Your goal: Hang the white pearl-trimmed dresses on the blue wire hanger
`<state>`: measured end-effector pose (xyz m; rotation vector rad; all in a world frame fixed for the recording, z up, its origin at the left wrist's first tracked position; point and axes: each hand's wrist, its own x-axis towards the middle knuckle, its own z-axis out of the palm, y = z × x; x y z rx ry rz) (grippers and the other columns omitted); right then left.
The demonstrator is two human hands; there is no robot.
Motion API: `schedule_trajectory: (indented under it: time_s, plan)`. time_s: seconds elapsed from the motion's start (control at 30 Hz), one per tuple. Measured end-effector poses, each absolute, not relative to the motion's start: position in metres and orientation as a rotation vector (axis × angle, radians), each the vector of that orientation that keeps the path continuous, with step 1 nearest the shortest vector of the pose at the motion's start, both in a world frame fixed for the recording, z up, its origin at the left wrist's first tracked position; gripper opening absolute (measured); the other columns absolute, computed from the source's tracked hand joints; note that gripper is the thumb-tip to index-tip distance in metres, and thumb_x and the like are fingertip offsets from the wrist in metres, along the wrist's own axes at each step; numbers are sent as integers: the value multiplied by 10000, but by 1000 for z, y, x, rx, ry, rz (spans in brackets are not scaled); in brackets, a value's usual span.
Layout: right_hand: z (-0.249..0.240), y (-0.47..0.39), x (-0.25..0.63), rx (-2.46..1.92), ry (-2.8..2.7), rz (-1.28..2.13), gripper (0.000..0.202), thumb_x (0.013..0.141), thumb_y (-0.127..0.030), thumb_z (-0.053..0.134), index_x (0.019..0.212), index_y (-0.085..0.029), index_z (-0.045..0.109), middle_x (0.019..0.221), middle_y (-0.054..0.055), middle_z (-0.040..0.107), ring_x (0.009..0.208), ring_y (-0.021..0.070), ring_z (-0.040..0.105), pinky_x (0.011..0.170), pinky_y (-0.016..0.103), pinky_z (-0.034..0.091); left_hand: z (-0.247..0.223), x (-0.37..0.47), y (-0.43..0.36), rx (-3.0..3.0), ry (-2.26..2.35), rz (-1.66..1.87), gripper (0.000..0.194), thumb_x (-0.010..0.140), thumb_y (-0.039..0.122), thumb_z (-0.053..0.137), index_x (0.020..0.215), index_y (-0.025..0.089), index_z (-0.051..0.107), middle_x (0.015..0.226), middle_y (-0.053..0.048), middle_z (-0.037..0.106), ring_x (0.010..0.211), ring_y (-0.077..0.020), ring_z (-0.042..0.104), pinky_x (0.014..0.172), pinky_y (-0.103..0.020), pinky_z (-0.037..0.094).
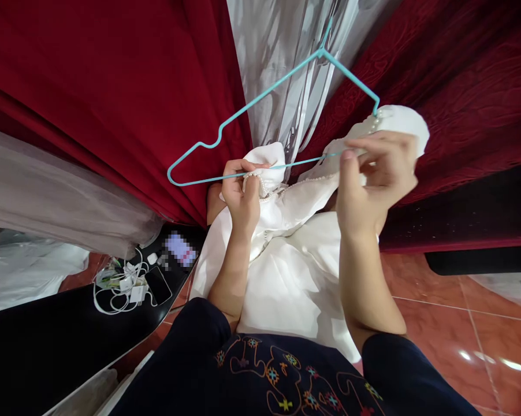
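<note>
A light-blue wire hanger [264, 93] is held up over a white dress [293, 271] with pearl trim. Its right shoulder is inside one white puffed sleeve [401, 120], while its left end is bare. My left hand [242, 193] pinches the pearl-edged cloth of the other shoulder beside the hanger's bottom bar. Around the right part of that bar is my right hand [371, 179], slightly blurred, its thumb and finger closed at the bar by the sleeve. The dress's skirt spreads over the lap.
Red curtains [113, 86] and sheer white fabric [278, 69] hang in front. At left, a black table [70, 341] bears tangled white cables [108, 297], a dark phone [158, 285] and a partly pixelated lit screen [180, 248]. Reddish floor tiles [438, 312] show at right.
</note>
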<state>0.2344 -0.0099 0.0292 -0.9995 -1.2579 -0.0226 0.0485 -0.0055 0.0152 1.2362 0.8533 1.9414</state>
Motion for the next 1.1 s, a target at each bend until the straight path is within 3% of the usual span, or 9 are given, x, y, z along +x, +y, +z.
schedule_trajectory:
  time_s: [0.1, 0.2, 0.37, 0.47, 0.6, 0.7, 0.83, 0.97, 1.1]
  plan:
    - [27, 3, 261, -1052, -1354, -303, 413, 969, -494, 739, 1315, -268, 744, 1231, 79, 654, 1159, 242, 635, 948, 447, 528, 15, 48, -4, 1232, 845, 1947, 265, 984, 467, 732, 955, 245, 592, 857, 2, 743, 859, -183, 774, 895, -331, 598]
    - [21, 15, 278, -1065, -1494, -365, 593, 960, -499, 752, 1482, -247, 630, 1370, 108, 644, 1344, 320, 589, 1164, 619, 438, 17, 46, -4, 1210, 854, 1944, 187, 983, 389, 703, 951, 246, 587, 846, 9, 736, 820, -172, 765, 893, -332, 609]
    - [24, 23, 285, -1019, -1398, -292, 348, 897, -55, 690, 1216, -163, 777, 1128, 82, 742, 1125, 237, 711, 1008, 457, 551, 20, 44, -6, 1203, 906, 1930, 133, 984, 330, 660, 949, 250, 560, 824, 17, 697, 798, -161, 753, 879, -325, 615]
    - [29, 27, 291, -1036, -1309, -233, 298, 863, 14, 653, 1066, -124, 821, 975, 68, 777, 910, 188, 754, 832, 367, 563, 24, 42, -7, 1220, 897, 1939, 125, 979, 305, 651, 948, 255, 541, 814, 20, 681, 783, -159, 748, 846, -315, 619]
    - [34, 35, 307, -1018, -1275, -174, 205, 890, -55, 688, 1035, -97, 827, 900, 61, 786, 790, 157, 753, 693, 308, 501, 29, 38, -7, 1256, 919, 1946, 121, 974, 279, 639, 933, 254, 528, 796, 18, 674, 764, -154, 742, 830, -306, 618]
    - [37, 41, 324, -994, -1199, -265, 108, 923, -206, 760, 959, -117, 810, 852, 13, 752, 733, 103, 697, 702, 330, 454, 30, 37, -7, 1262, 921, 1936, 142, 988, 306, 639, 930, 254, 520, 797, 16, 666, 771, -156, 746, 832, -311, 624]
    - [23, 43, 361, -1013, -1162, -392, 303, 950, -448, 763, 970, -146, 761, 896, -7, 717, 783, 104, 675, 788, 390, 466, 26, 36, -5, 1235, 908, 1901, 228, 1000, 405, 672, 932, 256, 512, 815, 14, 658, 817, -174, 765, 848, -332, 641]
    - [-17, 38, 397, -1121, -1194, -548, 401, 864, -502, 859, 1008, -166, 694, 950, 39, 655, 842, 151, 634, 714, 361, 436, 21, 36, -2, 1196, 875, 1872, 263, 979, 439, 718, 938, 252, 537, 818, 13, 672, 808, -173, 762, 861, -334, 638]
    - [-41, 18, 384, -1070, -1203, -759, 374, 879, -544, 784, 878, -194, 654, 869, 63, 633, 871, 186, 614, 723, 360, 458, 18, 38, 1, 1136, 833, 1864, 196, 956, 367, 730, 943, 246, 576, 818, 14, 685, 794, -164, 749, 869, -326, 634]
